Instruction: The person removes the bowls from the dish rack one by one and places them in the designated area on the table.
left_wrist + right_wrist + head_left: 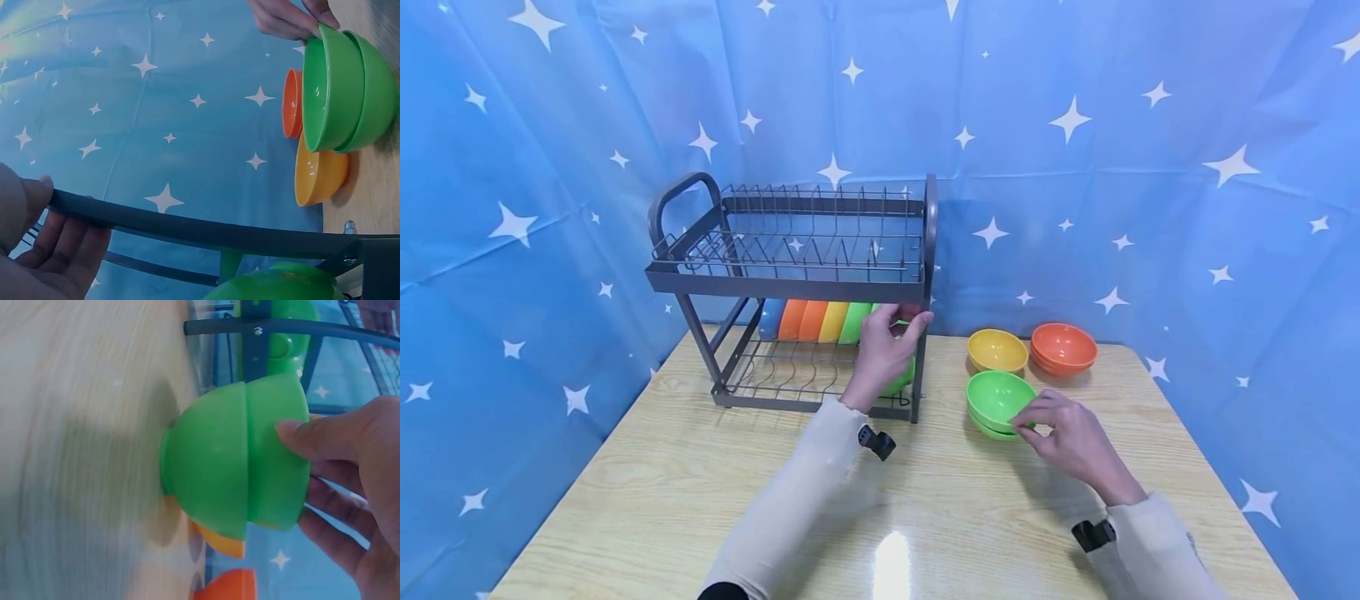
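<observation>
My right hand (1067,429) pinches the rim of the upper green bowl (278,469), thumb outside and fingers at the rim. That bowl sits nested in a second green bowl (206,456) on the table. At the right front post (922,358) of a dark two-tier dish rack (790,287) is my left hand (883,350). Its fingers bend loosely with no bowl in them; whether they touch the post is unclear. Behind this hand a green bowl (901,379) leans in the lower tier, partly hidden.
Tilted bowls line the lower tier: blue (771,320), orange (792,320), yellow (832,322) and green (853,323) among them. A yellow bowl (997,350) and stacked orange bowls (1064,346) stand behind the green pair. A blue starry curtain (1022,125) hangs behind the wooden table (647,492).
</observation>
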`<state>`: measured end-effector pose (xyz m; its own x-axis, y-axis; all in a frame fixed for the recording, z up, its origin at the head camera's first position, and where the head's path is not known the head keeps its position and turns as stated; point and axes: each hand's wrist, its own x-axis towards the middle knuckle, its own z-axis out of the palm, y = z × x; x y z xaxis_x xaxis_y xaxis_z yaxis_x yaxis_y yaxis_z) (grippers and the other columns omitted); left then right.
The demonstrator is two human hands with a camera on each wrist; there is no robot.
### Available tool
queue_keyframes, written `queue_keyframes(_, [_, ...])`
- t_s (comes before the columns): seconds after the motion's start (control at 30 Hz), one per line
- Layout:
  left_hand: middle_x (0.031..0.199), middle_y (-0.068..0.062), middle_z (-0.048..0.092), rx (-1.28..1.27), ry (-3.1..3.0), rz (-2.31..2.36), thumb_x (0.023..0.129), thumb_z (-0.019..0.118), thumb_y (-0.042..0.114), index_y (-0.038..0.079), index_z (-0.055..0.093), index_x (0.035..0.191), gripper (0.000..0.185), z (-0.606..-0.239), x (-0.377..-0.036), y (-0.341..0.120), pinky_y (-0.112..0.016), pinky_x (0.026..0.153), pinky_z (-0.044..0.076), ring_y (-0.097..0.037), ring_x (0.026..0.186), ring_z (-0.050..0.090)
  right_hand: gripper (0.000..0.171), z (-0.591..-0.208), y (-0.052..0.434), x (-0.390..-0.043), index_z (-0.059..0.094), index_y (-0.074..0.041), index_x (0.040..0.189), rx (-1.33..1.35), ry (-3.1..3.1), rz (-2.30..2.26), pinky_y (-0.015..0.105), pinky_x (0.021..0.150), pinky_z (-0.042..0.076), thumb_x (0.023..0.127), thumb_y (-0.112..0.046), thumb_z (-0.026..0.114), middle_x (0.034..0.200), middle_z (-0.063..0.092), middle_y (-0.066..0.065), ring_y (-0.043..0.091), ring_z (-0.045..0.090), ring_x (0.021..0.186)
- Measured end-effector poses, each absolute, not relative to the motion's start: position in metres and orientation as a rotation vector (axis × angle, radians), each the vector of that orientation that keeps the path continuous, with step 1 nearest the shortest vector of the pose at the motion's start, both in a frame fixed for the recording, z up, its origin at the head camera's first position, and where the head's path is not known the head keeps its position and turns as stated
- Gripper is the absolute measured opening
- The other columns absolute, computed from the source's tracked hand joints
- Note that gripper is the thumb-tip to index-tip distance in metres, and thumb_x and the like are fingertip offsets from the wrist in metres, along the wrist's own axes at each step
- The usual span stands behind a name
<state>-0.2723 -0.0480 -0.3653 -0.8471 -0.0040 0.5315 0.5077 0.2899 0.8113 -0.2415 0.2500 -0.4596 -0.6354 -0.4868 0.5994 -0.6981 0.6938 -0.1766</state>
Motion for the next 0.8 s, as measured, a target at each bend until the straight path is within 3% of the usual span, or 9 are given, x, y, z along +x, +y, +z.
queue_keyframes(0.43, [0.103, -0.010, 0.069, -0.474, -2.120, -1.599, 0.099, 0.070, 0.023, 0.008, 0.066, 0.108, 0.018, -0.367, -0.274, -0.049, -0.034, 0.090, 0.061, -0.022, 0.100, 0.070, 0.021, -0.473, 0.253, -0.243, 0.082, -0.020, 0.080, 0.877, -2.444, 0.531, 0.035, 0.071, 0.062, 0.070, -0.003, 0.089, 0.082, 0.076, -0.011, 0.009, 0.065, 0.081])
queue_keyframes(0.67, [0.102, -0.011, 0.069, -0.481, -2.103, -1.586, 0.099, 0.070, 0.021, 0.007, 0.066, 0.107, 0.018, -0.368, -0.276, -0.048, -0.040, 0.091, 0.062, -0.023, 0.099, 0.070, 0.020, -0.471, 0.253, -0.245, 0.083, -0.020, 0.084, 0.880, -2.488, 0.526, 0.037, 0.073, 0.062, 0.072, -0.005, 0.089, 0.084, 0.076, -0.010, 0.011, 0.066, 0.083])
queue_keyframes(0.8, [0.102, -0.011, 0.068, -0.489, -2.102, -1.572, 0.099, 0.070, 0.021, 0.007, 0.065, 0.107, 0.017, -0.369, -0.276, -0.047, -0.036, 0.090, 0.062, -0.022, 0.099, 0.070, 0.019, -0.469, 0.252, -0.244, 0.083, -0.020, 0.086, 0.885, -2.517, 0.509, 0.037, 0.073, 0.061, 0.074, -0.006, 0.089, 0.085, 0.076, -0.009, 0.011, 0.066, 0.084])
